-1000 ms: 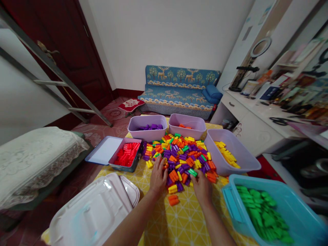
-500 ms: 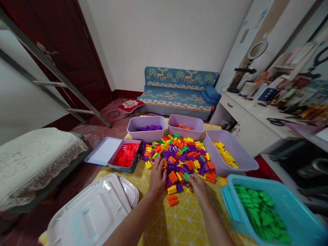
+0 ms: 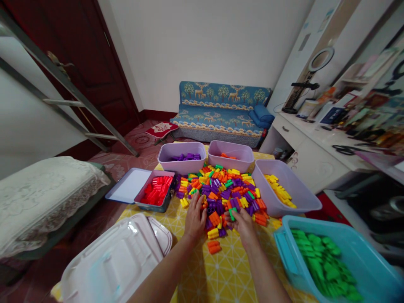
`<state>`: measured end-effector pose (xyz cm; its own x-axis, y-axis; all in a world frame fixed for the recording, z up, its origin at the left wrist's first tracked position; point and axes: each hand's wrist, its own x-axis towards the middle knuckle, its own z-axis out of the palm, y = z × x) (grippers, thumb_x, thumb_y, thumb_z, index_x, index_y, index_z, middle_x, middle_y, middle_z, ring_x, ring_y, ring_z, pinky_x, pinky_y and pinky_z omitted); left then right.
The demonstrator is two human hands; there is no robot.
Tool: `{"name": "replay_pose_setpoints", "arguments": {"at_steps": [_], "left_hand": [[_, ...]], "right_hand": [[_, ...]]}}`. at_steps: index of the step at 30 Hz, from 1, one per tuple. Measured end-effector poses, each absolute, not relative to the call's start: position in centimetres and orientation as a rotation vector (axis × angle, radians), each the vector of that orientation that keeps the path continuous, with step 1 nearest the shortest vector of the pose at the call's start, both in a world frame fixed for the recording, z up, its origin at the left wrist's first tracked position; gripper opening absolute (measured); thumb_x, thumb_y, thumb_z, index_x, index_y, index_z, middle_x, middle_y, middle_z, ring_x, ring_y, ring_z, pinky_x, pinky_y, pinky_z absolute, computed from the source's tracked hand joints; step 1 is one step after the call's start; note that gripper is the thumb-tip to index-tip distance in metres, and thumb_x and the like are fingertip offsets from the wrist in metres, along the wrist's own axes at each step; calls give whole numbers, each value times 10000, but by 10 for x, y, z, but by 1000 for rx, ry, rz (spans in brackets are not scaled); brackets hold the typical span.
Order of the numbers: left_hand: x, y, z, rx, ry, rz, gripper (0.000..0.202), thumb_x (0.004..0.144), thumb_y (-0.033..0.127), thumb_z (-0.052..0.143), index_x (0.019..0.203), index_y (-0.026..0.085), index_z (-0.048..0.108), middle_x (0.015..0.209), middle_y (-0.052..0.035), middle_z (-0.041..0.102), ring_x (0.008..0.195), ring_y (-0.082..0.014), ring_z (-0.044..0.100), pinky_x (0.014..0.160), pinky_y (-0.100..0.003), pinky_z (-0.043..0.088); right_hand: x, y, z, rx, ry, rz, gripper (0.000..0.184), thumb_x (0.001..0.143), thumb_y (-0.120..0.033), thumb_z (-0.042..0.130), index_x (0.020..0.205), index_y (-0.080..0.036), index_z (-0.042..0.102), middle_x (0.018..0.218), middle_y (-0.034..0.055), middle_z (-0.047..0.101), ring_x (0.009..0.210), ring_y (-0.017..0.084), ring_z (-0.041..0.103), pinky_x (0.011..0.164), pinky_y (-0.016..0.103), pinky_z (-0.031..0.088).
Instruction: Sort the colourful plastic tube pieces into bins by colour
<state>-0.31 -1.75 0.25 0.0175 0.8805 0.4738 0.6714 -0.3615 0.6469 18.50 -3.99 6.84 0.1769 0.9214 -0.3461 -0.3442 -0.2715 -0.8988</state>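
A mixed pile of purple, orange, yellow and green plastic building blocks [image 3: 225, 194] lies on the yellow patterned tablecloth [image 3: 217, 280]. My left hand [image 3: 194, 219] rests at the pile's near left side, fingers stretched and apart, touching blocks. At the near right edge, my right hand [image 3: 245, 225] grips a green block [image 3: 232, 213] between thumb and fingers. One orange block [image 3: 213, 247] sits apart in front, close to a yellow block [image 3: 213, 233].
Around the pile stand a lilac bin [image 3: 181, 168] of purple blocks, another lilac bin [image 3: 230, 164] with orange ones, a lilac bin [image 3: 304, 198] of yellow, a turquoise bin [image 3: 290, 252] of green, and a tin [image 3: 154, 207] of red. White lids [image 3: 116, 261] lie front left.
My right hand has closed on the green block and lifted it a little, turning it more upright. The left hand has stayed nearly still. The view has shifted slightly.
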Motion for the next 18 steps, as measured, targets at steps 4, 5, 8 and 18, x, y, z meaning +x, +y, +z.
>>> {"name": "replay_pose_setpoints", "arguments": {"at_steps": [4,5,8,18], "left_hand": [[-3,-18,2,2056,1622,1262,481,954,239,416,1434,247,380,1577,-91,284,1466,-242,238,1170,-515,306],[-3,-18,2,2061,1624,1260,481,954,238,418,1434,247,382,1576,-90,287,1465,-239,240,1171,-509,306],[-3,-18,1,2070,1627,1264,483,952,235,424,1434,251,382,1570,-90,300,1462,-236,249,1171,-506,308],[-3,-18,2,2069,1643,1254,480,952,234,425,1431,245,383,1566,-100,307,1463,-244,247,1165,-517,315]], "right_hand": [[176,-47,73,-1151,-525,1541,394,533,-316,829,853,-200,630,788,23,709,671,172,670,577,275,525],[173,-48,75,-1135,-509,1558,389,532,-295,827,857,-204,634,824,20,714,686,168,670,588,275,530],[167,-51,77,-1148,-452,1558,394,522,-291,839,851,-217,637,811,-6,702,663,148,645,582,269,530],[163,-49,64,-1267,-610,1405,466,551,-551,833,712,-185,593,567,-55,551,470,66,456,429,180,345]]}}
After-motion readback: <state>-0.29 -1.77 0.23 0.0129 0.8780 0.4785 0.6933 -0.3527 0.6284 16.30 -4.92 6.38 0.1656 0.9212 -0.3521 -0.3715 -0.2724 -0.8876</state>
